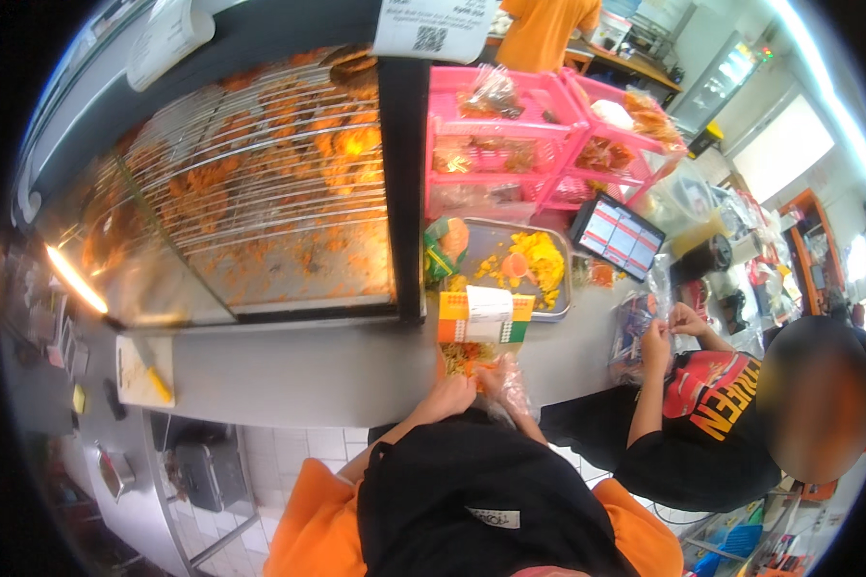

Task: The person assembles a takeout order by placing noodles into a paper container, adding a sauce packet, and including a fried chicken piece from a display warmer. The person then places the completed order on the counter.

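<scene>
A food box (450, 363) stands on the steel counter at my waist, its orange, yellow and green lid (508, 306) raised and a white paper slip (491, 310) on it. Orange and brown food shows inside. My left hand (449, 396) is closed at the near edge of the box; what its fingers pinch is hidden. My right hand (503, 377), in a clear loose plastic glove (513, 392), is at the box's near right corner. Its fingers are bent together, and anything between them is too small to make out.
Behind the box is a metal tray (555, 311) with yellow food and an orange cup (516, 265). A heated glass cabinet (404, 192) stands left, pink baskets (505, 120) behind. A yellow-handled knife (154, 373) lies on a board (130, 385). At right, a co-worker (702, 423) handles a plastic bag.
</scene>
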### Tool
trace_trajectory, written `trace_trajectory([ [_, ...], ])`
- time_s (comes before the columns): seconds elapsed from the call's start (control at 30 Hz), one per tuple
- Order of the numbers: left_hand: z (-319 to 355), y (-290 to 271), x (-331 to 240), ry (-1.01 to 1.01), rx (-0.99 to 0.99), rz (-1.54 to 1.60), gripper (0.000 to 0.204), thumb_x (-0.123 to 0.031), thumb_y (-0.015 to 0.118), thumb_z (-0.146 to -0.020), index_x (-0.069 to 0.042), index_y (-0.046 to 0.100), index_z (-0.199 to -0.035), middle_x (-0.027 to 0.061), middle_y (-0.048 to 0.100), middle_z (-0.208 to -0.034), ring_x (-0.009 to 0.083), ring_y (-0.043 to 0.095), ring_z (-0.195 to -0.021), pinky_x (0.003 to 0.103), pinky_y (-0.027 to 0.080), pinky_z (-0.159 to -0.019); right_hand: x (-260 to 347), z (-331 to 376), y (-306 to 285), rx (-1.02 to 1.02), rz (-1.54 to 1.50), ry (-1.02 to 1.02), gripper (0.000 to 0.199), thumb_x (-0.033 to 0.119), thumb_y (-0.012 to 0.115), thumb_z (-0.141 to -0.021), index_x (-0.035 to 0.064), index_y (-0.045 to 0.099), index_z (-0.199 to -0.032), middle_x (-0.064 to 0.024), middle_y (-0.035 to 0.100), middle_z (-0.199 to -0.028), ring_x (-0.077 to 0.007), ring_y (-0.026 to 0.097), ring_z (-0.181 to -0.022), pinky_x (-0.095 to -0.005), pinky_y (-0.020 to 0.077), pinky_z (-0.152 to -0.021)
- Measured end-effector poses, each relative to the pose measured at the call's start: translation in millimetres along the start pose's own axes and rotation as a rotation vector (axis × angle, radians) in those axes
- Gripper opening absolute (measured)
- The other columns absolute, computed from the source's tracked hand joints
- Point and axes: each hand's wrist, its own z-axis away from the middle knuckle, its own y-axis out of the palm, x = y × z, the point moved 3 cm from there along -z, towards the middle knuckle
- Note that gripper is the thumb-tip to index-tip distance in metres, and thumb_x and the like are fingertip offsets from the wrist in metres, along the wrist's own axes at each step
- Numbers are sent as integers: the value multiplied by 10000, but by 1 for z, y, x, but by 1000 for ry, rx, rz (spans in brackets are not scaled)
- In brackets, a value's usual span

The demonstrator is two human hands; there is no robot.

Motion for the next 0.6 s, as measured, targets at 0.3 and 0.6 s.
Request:
trace_trajectory([
  [0.3,15,-18,25,-227,68,8,432,-353,535,-885,56,664,-837,259,652,-856,428,628,-824,478,496,-740,-2,-6,16,68,477,100,446,378,746,-702,-6,591,-869,-188,650,-748,-338,661,-749,-424,512,-641],
  [0.6,9,-12,17,-206,-146,-252,300,-299,569,-832,-22,682,-806,196,671,-797,368,655,-768,466,517,-687,-5,-31,21,147,450,86,416,356,720,-711,-11,624,-880,-192,664,-782,-363,657,-788,-449,510,-703],
])
